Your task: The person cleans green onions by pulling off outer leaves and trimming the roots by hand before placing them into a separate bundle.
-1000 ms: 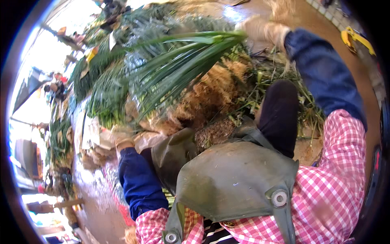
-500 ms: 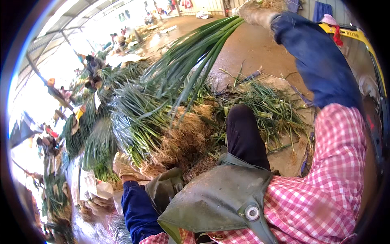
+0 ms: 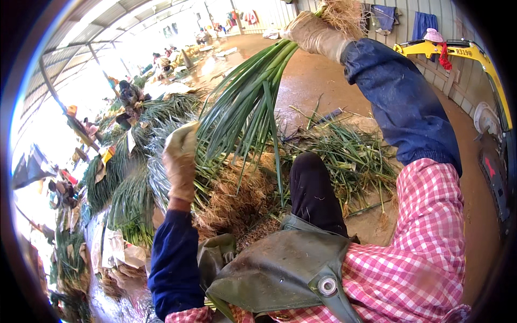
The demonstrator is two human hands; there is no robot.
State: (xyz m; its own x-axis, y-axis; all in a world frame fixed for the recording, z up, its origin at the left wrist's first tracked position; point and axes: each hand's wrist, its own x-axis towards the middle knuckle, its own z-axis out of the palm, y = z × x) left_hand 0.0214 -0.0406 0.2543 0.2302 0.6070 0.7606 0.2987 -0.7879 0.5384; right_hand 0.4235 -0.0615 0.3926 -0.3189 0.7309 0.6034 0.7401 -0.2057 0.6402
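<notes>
A bunch of green onions [image 3: 250,99] hangs from my raised right hand [image 3: 318,35], whose gloved fingers are wrapped round the stems. Its pale, bushy roots [image 3: 347,16] stick out above the glove, while the long leaves droop down and left. My left hand [image 3: 180,156], also gloved, is lifted beside the left edge of those leaves. Its fingers are bunched and partly turned away, so I cannot tell whether they grip anything. Below, a pile of green onions lies with its tangled tan roots [image 3: 234,196] towards my knee.
Loose leaves and stalks [image 3: 342,151] litter the floor beyond my knee. More green onion bundles [image 3: 129,199] lie at the left. A yellow machine arm [image 3: 468,51] stands at the far right. Several people [image 3: 164,59] sit far back. An olive apron [image 3: 280,264] covers my lap.
My left hand has risen from beside the root pile to the hanging leaves. My right hand, still holding the bunch, has shifted slightly left and down, and the leaves now hang more steeply.
</notes>
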